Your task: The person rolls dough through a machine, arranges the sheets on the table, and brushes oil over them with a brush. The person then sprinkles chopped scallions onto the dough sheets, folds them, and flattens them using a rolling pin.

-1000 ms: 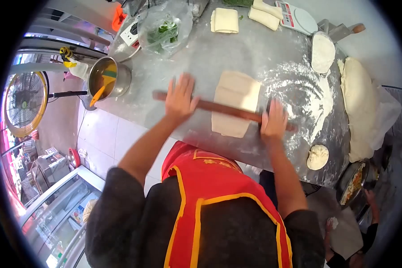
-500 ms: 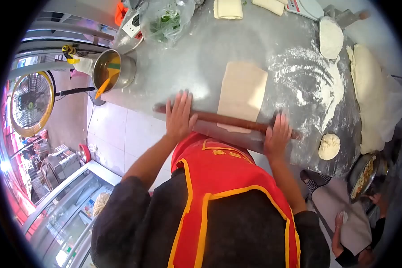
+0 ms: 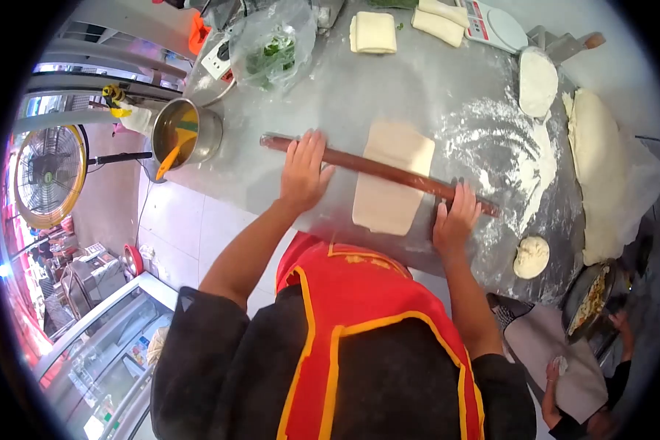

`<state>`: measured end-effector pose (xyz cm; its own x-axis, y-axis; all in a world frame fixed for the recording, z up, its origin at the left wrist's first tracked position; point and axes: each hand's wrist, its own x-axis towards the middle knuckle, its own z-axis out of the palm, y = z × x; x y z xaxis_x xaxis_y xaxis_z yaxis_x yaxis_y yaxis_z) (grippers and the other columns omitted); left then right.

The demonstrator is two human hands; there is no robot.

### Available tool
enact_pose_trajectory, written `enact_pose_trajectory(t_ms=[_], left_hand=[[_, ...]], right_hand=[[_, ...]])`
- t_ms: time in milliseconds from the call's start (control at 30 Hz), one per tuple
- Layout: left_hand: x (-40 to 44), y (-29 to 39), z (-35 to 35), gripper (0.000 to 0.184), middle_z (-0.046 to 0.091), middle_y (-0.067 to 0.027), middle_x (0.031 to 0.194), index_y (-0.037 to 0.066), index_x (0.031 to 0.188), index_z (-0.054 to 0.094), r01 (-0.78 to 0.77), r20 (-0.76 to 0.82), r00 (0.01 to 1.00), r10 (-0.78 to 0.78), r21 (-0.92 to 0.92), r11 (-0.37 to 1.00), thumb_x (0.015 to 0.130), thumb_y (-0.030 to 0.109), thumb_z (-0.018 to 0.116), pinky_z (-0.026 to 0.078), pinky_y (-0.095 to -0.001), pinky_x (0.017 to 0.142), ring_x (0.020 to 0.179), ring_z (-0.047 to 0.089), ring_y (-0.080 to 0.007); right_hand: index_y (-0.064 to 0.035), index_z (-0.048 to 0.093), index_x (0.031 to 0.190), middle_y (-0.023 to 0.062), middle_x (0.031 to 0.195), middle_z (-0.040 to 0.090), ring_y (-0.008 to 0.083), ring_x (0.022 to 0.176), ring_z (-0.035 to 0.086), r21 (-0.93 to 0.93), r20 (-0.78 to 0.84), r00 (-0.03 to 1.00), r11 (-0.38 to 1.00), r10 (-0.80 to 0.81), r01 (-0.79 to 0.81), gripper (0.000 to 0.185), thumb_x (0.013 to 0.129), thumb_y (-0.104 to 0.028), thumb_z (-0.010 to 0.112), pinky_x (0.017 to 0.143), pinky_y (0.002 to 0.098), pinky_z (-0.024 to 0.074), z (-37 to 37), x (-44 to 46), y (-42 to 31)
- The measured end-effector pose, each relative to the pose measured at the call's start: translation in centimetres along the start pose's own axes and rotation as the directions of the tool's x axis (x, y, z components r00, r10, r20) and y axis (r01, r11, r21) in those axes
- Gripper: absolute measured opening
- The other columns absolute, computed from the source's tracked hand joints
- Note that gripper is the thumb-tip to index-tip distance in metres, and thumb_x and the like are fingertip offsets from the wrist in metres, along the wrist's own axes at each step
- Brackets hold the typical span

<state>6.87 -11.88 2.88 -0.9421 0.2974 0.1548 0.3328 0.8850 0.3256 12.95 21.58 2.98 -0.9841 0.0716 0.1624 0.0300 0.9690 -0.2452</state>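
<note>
A long brown rolling pin [image 3: 389,170] lies slantwise across a flat, pale sheet of dough [image 3: 390,209] on the metal worktop [image 3: 286,110]. My left hand [image 3: 306,170] rests on the pin left of the dough, its fingers stretched over the wood and its thumb apart. On the pin's right part lies my right hand [image 3: 456,220], fingers also extended across it and thumb out to the side. Both hands are open and press from above rather than wrapping round. The dough shows on both sides of the pin.
Dusted flour [image 3: 495,136] and a round dough piece [image 3: 532,257] lie right. Beyond are a dough slab [image 3: 601,169], folded dough [image 3: 374,33], a scale [image 3: 497,26] and a bag of greens [image 3: 275,51]. A metal pot [image 3: 211,136] stands left. Another person's hand [image 3: 557,367] is lower right.
The rolling pin and both hands have moved forward, away from my body, over the dough. More of the dough's near part now shows in front of the pin.
</note>
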Motion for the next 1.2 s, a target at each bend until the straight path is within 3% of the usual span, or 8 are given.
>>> enact_pose_trajectory(t_ms=[133,400,567,633,767,867,933,1200], left_hand=[[7.6,-1.4,1.1,0.058,0.038,-0.0155,0.143,0.002,0.138,0.037,0.019,0.098,0.995,-0.025,0.062,0.998,0.093,0.036,0.047,0.019,-0.0473,0.112,0.137,0.028,-0.0304],[21.4,-2.5,2.8,0.058,0.024,-0.0136,0.151,0.006,0.142,0.034,-0.107,-0.126,0.980,0.152,0.307,0.946,0.096,0.042,0.040,0.013,-0.0499,0.113,0.141,0.015,-0.0302],[10.2,-1.6,0.9,0.069,0.028,-0.0177,0.148,-0.001,0.140,0.034,-0.091,0.038,0.996,0.085,0.207,0.974,0.089,0.043,0.051,0.015,-0.0515,0.113,0.140,0.021,-0.0326],[1.9,-1.6,1.1,0.075,0.031,-0.0210,0.146,-0.003,0.138,0.034,-0.055,0.020,0.998,0.056,-0.076,0.996,0.083,0.039,0.061,0.015,-0.0531,0.113,0.139,0.022,-0.0350],[-1.5,-2.8,0.9,0.069,0.036,-0.0229,0.142,-0.006,0.131,0.042,-0.230,-0.037,0.972,0.231,0.027,0.973,0.080,0.034,0.064,0.019,-0.0495,0.113,0.137,0.023,-0.0385],[5.7,-2.4,1.8,0.062,0.039,-0.0219,0.140,-0.006,0.130,0.044,-0.118,-0.020,0.992,0.123,0.156,0.981,0.086,0.037,0.056,0.019,-0.0480,0.112,0.135,0.027,-0.0363],[6.7,-1.1,1.0,0.060,0.040,-0.0211,0.139,-0.005,0.130,0.044,-0.083,-0.058,0.994,0.094,0.172,0.982,0.089,0.038,0.052,0.019,-0.0477,0.112,0.135,0.029,-0.0350],[-11.4,1.6,-1.9,0.077,0.021,-0.0171,0.152,-0.001,0.143,0.025,0.107,0.244,0.963,-0.114,0.043,0.993,0.086,0.039,0.057,0.009,-0.0569,0.112,0.141,0.018,-0.0344]], right_hand=[[-0.0039,0.039,0.138,0.0146,0.141,0.041,0.0318,0.131,0.036,0.011,-0.103,0.994,0.999,-0.031,0.033,0.052,0.092,-0.026,0.051,0.109,0.0535,0.0227,1.7,5.9,1.3],[-0.0052,0.032,0.143,0.0146,0.149,0.030,0.0292,0.139,0.025,-0.206,-0.044,0.997,0.976,0.059,-0.067,0.054,0.098,-0.037,0.034,0.112,0.0550,0.0152,3.3,20.2,3.7],[-0.0038,0.033,0.141,0.0173,0.147,0.033,0.0317,0.136,0.029,0.022,0.015,0.999,0.998,-0.052,0.052,0.054,0.096,-0.031,0.043,0.111,0.0557,0.0150,1.5,8.1,1.9],[-0.0024,0.039,0.137,0.0200,0.141,0.039,0.0339,0.133,0.034,0.136,0.013,0.996,0.987,-0.087,0.084,0.050,0.094,-0.027,0.045,0.110,0.0566,0.0161,-0.3,-0.4,0.4],[-0.0008,0.048,0.126,0.0213,0.126,0.051,0.0366,0.124,0.041,0.129,0.235,0.972,0.990,0.027,-0.059,0.040,0.092,-0.023,0.047,0.109,0.0583,0.0154,-2.4,-1.7,0.6],[-0.0016,0.046,0.128,0.0201,0.131,0.048,0.0358,0.126,0.040,0.009,-0.114,0.993,1.000,-0.010,0.011,0.041,0.095,-0.026,0.044,0.110,0.0542,0.0181,-2.7,6.8,1.0],[-0.0019,0.042,0.134,0.0210,0.137,0.043,0.0351,0.130,0.036,-0.051,0.002,0.999,0.997,-0.053,0.053,0.047,0.095,-0.028,0.043,0.110,0.0539,0.0181,-0.4,5.2,0.9],[-0.0028,0.034,0.140,0.0197,0.143,0.035,0.0376,0.132,0.033,0.040,0.166,0.983,0.996,-0.084,0.078,0.061,0.088,-0.030,0.052,0.109,0.0587,0.0158,-1.4,-12.4,-0.4]])
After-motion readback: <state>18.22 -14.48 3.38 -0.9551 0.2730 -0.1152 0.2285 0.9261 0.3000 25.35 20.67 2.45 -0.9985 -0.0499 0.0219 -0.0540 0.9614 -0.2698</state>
